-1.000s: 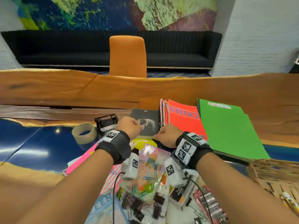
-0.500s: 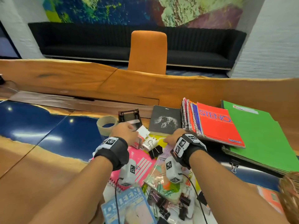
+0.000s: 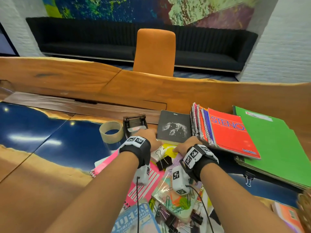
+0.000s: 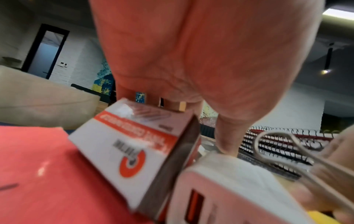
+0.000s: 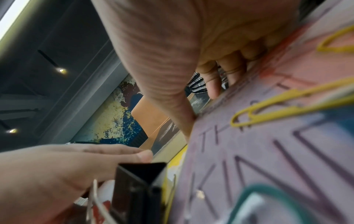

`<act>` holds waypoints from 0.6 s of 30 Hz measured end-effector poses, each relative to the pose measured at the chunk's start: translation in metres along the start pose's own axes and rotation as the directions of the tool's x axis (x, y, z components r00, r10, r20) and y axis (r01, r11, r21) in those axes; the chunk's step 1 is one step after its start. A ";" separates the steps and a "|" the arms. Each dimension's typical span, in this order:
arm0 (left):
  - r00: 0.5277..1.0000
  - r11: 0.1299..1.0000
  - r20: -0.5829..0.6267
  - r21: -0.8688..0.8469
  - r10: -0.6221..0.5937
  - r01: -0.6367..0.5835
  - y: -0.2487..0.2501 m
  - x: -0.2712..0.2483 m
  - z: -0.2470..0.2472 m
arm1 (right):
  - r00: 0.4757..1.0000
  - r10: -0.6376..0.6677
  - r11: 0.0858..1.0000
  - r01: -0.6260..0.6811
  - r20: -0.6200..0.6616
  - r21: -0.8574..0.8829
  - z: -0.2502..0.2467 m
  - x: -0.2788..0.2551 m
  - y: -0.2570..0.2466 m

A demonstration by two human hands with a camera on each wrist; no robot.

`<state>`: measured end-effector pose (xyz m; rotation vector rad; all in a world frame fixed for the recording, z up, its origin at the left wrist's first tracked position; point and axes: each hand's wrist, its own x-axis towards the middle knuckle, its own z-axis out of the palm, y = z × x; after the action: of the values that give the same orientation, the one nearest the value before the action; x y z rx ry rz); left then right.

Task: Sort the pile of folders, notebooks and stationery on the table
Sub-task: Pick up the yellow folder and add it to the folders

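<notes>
My left hand (image 3: 148,137) reaches down over a small white and red box (image 4: 134,144), fingers behind it and thumb beside it, next to a second white box (image 4: 220,189). My right hand (image 3: 186,145) curls its fingers (image 5: 210,84) over the far edge of a lilac notebook (image 5: 268,151) strewn with paper clips. Both hands sit at the far end of the mixed pile (image 3: 168,190). Beyond them lie a black notebook (image 3: 173,126), spiral notebooks (image 3: 198,121), a red STENO pad (image 3: 230,130) and green folders (image 3: 272,142).
A tape roll (image 3: 111,132) and a black hole punch (image 3: 134,121) stand left of the black notebook. A black binder clip (image 3: 164,161) lies between my wrists. A pink notebook (image 3: 146,184) lies under my left wrist. An orange chair (image 3: 154,51) stands across the wooden table (image 3: 67,81).
Both hands have drawn back from the black notebook onto the pile's far end. The left hand has closed in over the small white box.
</notes>
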<state>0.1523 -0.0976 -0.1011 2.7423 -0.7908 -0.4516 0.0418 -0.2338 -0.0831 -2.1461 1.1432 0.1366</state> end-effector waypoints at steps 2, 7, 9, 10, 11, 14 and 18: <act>1.000 0.996 -0.020 0.085 -0.020 0.022 0.001 0.006 0.005 | 1.000 0.010 0.999 -0.010 -0.003 0.030 0.003 0.006 0.001; 0.994 0.972 -0.056 0.209 -0.098 0.108 0.001 0.014 0.017 | 0.998 0.042 0.993 -0.037 -0.042 0.114 0.010 0.018 0.002; 0.991 0.967 -0.046 0.218 -0.124 0.131 0.000 0.016 0.018 | 0.996 0.060 0.991 -0.052 -0.059 0.122 0.013 0.018 0.001; 0.990 0.966 -0.043 0.215 -0.136 0.142 0.001 0.016 0.018 | 0.996 0.063 0.990 -0.055 -0.065 0.126 0.014 0.018 0.000; 0.988 0.965 -0.050 0.213 -0.144 0.151 0.001 0.017 0.018 | 0.995 0.068 0.990 -0.059 -0.072 0.130 0.015 0.020 0.000; 0.983 0.961 -0.086 0.212 -0.160 0.175 0.002 0.020 0.018 | 0.993 0.074 0.991 -0.064 -0.091 0.114 0.016 0.024 0.004; 0.971 0.962 -0.162 0.180 -0.175 0.204 0.005 0.025 0.016 | 0.995 0.060 0.996 -0.054 -0.079 0.069 0.010 0.028 0.009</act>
<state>0.1637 -0.1179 -0.1200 3.0084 -0.5652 -0.2155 0.0541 -0.2501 -0.1063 -2.0776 1.2387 0.0368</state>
